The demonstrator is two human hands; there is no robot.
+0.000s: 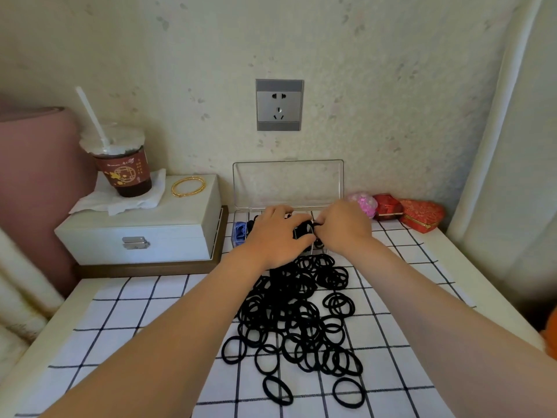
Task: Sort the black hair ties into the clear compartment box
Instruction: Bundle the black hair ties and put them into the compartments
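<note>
head view: I see both hands over the clear compartment box, lid propped open against the wall.
left hand: fingers curled down over the compartments; I can't tell if they grip anything.
right hand: fingers pinched on a black tie at a divider, I judge seating it.
hair ties: most lie heaped loose on the bench, just before the box, within easy reach.
progress: early, I'd say.

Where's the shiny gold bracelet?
The gold bracelet lies on top of the white box at the left, just right of the iced drink cup.
</note>
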